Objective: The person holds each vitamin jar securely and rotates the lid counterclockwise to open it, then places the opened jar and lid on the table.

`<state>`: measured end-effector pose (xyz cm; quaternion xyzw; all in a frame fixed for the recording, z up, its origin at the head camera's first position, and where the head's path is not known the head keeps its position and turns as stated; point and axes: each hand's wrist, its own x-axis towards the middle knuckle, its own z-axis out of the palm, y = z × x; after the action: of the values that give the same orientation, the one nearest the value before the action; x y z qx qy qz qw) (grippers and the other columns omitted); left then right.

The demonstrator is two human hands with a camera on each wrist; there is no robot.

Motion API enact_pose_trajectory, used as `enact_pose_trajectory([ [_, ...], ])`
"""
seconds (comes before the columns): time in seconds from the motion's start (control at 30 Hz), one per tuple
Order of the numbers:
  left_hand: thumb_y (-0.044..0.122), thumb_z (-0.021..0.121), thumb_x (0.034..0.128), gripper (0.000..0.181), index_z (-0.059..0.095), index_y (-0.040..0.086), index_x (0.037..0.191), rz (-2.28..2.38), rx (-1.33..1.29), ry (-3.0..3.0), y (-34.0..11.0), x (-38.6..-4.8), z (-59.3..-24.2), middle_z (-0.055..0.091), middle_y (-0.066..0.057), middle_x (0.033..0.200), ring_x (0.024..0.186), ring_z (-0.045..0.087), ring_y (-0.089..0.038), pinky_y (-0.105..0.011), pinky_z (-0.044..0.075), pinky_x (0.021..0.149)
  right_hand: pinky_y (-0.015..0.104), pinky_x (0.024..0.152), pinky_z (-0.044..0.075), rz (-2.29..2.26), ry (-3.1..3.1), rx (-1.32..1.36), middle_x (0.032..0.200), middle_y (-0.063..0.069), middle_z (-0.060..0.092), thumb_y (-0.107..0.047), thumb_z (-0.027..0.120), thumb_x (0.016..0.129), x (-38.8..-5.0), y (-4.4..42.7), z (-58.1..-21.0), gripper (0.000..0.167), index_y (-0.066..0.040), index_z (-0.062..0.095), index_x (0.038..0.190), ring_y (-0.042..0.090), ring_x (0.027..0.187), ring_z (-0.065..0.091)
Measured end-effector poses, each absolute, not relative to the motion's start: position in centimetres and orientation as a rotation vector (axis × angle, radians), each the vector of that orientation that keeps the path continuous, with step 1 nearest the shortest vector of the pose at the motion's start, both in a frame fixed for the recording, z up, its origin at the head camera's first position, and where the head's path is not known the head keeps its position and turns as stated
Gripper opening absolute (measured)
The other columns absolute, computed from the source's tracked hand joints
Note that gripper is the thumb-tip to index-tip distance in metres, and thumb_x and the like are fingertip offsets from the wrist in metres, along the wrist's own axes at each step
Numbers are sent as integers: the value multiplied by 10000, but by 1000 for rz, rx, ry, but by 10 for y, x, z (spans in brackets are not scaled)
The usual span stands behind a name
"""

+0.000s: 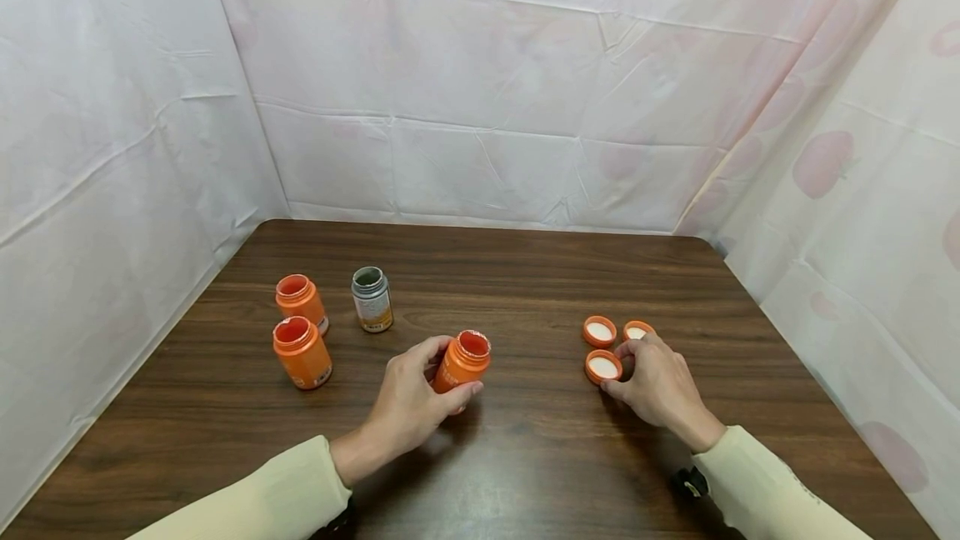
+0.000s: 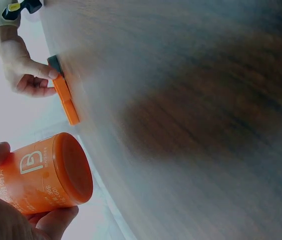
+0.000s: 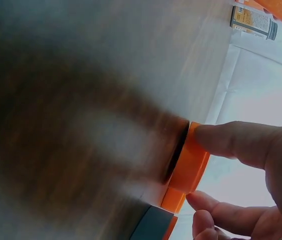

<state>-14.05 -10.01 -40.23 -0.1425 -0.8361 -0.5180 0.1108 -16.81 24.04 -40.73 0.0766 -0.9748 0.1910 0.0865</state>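
Note:
My left hand (image 1: 405,402) grips an orange bottle (image 1: 457,369), open at the mouth and tilted to the right, above the table; its base shows in the left wrist view. On the right, my right hand (image 1: 663,382) pinches the nearest orange lid (image 1: 603,367) between thumb and fingers. That lid lies with its white inside facing up. Just behind it are two more upturned orange lids (image 1: 599,331), one partly covered by my fingers. A dark grey lid (image 3: 153,225) sits beside them in the right wrist view, hidden by my hand in the head view.
Two uncapped orange bottles (image 1: 305,361) stand at the left of the brown wooden table (image 1: 525,457). An uncapped grey bottle (image 1: 372,302) stands to their right, farther back. Pale curtains (image 1: 480,90) enclose the table's back and sides.

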Motion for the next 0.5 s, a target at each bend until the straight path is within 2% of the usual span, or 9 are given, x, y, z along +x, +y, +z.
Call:
enact_pose_trajectory([
  [0.1,100,943,728,500,685,142,1154,-1517,-411,-2455,-102,-140,-403,723,38,1038,926,678,-85,-358,573,828,561,843,414,555,-2908,241,987,103,629,-232,908,721,-167,240,-407,350,-47,730,960,279,914,582],
  [0.2,98,945,725,510,678,132,1158,-1503,-399,-2457,-104,-140,-403,720,27,1049,941,677,-92,-366,572,836,532,823,394,551,-2902,246,1004,98,634,-263,899,725,-166,239,-407,364,-50,730,967,268,944,575],
  [0.3,104,948,722,518,671,130,1159,-1474,-390,-2462,-107,-140,-404,716,25,1058,954,672,-89,-349,567,842,471,775,362,545,-2881,252,949,61,612,-298,870,748,-166,238,-406,341,-71,715,951,216,902,542],
  [0.4,114,951,719,527,667,130,1162,-1446,-374,-2468,-109,-141,-404,714,24,1064,963,668,-88,-340,561,848,457,770,353,552,-2856,255,955,59,619,-343,843,792,-165,236,-404,370,-62,709,992,211,906,544],
  [0.5,120,951,720,536,661,121,1171,-1434,-351,-2475,-111,-141,-404,715,13,1070,972,668,-98,-345,555,860,485,811,376,583,-2828,262,1055,94,661,-389,825,836,-164,233,-402,454,-28,706,1084,257,996,587],
])
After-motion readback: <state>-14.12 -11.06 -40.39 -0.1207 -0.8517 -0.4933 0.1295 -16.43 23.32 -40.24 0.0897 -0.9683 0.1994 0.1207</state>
